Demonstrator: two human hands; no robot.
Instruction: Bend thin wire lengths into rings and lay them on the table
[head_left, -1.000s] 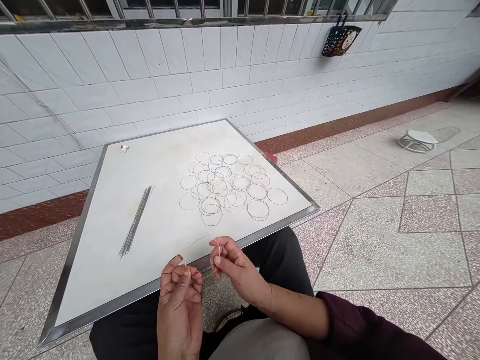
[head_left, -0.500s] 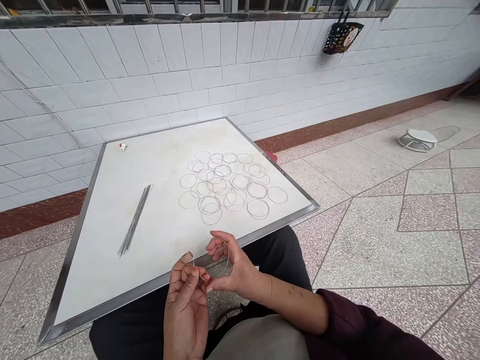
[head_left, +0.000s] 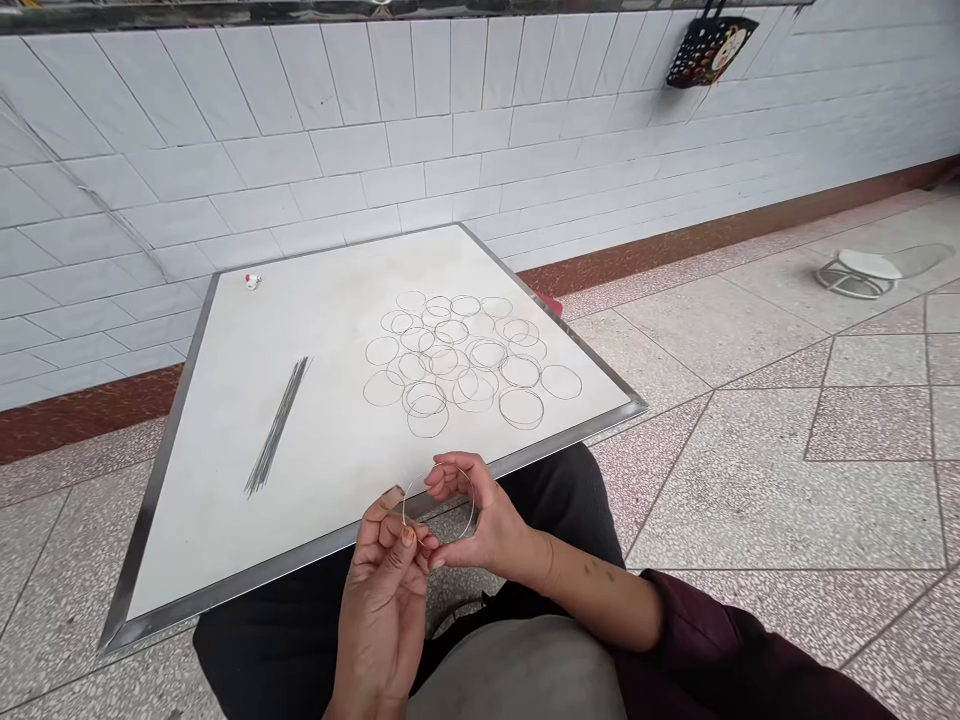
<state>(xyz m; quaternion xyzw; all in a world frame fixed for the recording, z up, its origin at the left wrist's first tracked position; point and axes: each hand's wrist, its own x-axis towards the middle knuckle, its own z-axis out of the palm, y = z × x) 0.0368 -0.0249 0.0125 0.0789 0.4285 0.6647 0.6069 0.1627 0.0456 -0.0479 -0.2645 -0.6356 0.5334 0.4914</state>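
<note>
Clock read from the middle of the bench (head_left: 337, 300), 12 at the wall side. The wire ring (head_left: 473, 500) is in your hands over the near edge, between 4 and 5 o'clock. What has changed: a second ago the wire curved loosely with a visible gap; now it shows as a nearly full circle. That suggests the bending is well along, its outline now close to that of the finished-looking rings. Whether the ends meet or overlap cannot be told; your fingers cover them.

Your left hand (head_left: 386, 590) pinches the lower left of the ring between thumb and fingers. Your right hand (head_left: 491, 525) has opened from a pinch into a C around the right side, fingertips by the top, thumb close to the left fingers; exact contact unclear.

At about 3 o'clock, an overlapping spread of wire rings (head_left: 446, 358). At 8, a bundle of straight wires (head_left: 277, 425). Between 10 and 11, near the far left corner, a small red-and-white object (head_left: 253, 282).

Labels: no readable writing. The dark dotted bag (head_left: 701, 55) on the wall, toward 2, carries a round pale motif; no brand legible.
</note>
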